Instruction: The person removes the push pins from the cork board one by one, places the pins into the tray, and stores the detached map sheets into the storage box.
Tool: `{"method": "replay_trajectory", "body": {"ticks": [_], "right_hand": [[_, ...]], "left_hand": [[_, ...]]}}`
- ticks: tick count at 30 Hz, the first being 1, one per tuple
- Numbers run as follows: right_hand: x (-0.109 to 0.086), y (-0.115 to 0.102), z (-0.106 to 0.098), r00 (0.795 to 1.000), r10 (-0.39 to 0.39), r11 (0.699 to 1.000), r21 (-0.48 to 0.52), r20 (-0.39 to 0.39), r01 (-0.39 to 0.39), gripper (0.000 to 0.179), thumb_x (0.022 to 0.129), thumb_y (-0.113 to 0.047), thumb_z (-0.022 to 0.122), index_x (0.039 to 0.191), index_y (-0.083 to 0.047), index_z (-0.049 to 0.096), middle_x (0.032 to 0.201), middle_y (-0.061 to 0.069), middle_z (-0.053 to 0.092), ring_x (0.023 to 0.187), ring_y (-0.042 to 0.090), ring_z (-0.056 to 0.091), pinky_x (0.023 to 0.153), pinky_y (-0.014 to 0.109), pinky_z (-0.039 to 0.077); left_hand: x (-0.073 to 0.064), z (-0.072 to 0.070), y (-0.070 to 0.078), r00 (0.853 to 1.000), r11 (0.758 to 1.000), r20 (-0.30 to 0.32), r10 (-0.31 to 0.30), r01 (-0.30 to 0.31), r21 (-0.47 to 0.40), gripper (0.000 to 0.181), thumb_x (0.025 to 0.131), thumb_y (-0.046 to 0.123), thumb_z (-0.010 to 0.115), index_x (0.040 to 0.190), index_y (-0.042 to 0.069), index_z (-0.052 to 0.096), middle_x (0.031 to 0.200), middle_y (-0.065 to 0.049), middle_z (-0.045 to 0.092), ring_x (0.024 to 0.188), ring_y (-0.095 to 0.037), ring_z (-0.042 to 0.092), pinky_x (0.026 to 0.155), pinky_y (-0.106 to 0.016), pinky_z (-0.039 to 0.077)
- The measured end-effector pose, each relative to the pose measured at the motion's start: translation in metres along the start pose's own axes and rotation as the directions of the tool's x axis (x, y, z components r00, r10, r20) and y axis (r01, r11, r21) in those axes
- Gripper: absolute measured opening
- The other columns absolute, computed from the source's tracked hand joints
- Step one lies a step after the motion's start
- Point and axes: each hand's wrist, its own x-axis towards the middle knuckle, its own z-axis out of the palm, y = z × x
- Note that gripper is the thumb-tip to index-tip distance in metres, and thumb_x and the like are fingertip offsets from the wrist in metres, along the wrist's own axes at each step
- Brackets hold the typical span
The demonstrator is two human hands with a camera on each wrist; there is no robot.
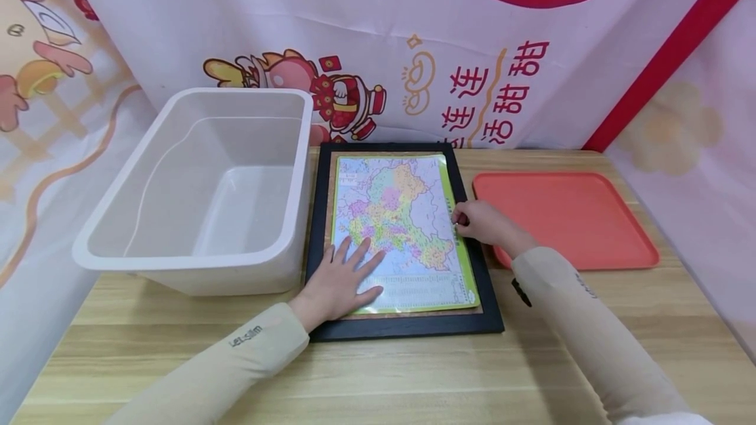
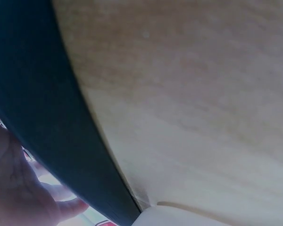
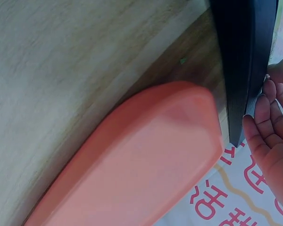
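A colourful map with a green border lies on a brown board inside a black frame. My left hand rests flat on the map's lower left part, fingers spread. At the map's right edge is my right hand, thumb and forefinger brought together around a small silvery piece. In the right wrist view, this small pin-like piece shows at the fingertips, beside the black frame; its exact kind I cannot tell. The left wrist view shows the frame's side next to the left hand.
A deep white bin stands left of the frame on the wooden table. To the right lies a shallow red-orange tray, partly behind the right forearm. A printed cloth hangs behind the table.
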Motion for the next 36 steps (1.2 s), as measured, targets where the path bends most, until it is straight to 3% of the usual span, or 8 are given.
{"method": "replay_trajectory", "body": {"ticks": [14,24,28,36], "right_hand": [[-0.004,0.010,0.001,1.000,0.016,0.990,0.137,-0.019,-0.013,0.011,0.089,-0.012,0.058,0.093,-0.003,0.062,0.086,0.008,0.063,0.074,0.017,0.053,0.068,0.026,0.042],[-0.006,0.011,-0.005,0.996,0.063,0.956,0.291,-0.057,-0.044,0.017,0.094,-0.020,0.057,0.098,-0.005,0.064,0.094,0.010,0.063,0.083,0.021,0.053,0.072,0.028,0.043],[-0.007,0.010,-0.008,0.995,0.075,0.932,0.359,-0.069,-0.046,0.021,0.095,-0.020,0.055,0.103,-0.003,0.064,0.099,0.013,0.064,0.086,0.022,0.053,0.074,0.028,0.043],[-0.011,0.012,-0.014,0.991,0.123,0.852,0.517,-0.049,-0.081,0.032,0.097,-0.026,0.053,0.117,-0.004,0.062,0.115,0.015,0.063,0.098,0.025,0.056,0.086,0.033,0.048]], "left_hand": [[0.000,-0.002,0.002,1.000,1.000,0.027,-0.016,0.015,0.024,0.066,0.095,0.061,0.031,0.152,0.031,0.014,0.160,-0.006,0.015,0.146,-0.040,0.016,0.114,-0.058,0.022],[-0.001,-0.002,0.002,0.999,1.000,0.029,-0.019,0.019,0.018,0.067,0.095,0.061,0.030,0.152,0.031,0.014,0.161,-0.006,0.015,0.146,-0.040,0.015,0.115,-0.058,0.021],[-0.001,-0.002,0.001,0.999,1.000,0.026,-0.020,0.019,0.012,0.066,0.095,0.061,0.031,0.152,0.030,0.016,0.160,-0.006,0.016,0.145,-0.040,0.016,0.114,-0.058,0.022],[0.000,0.000,0.002,0.999,0.999,0.031,-0.020,0.019,0.036,0.067,0.095,0.061,0.030,0.152,0.030,0.014,0.160,-0.005,0.015,0.146,-0.040,0.016,0.114,-0.058,0.022]]}}
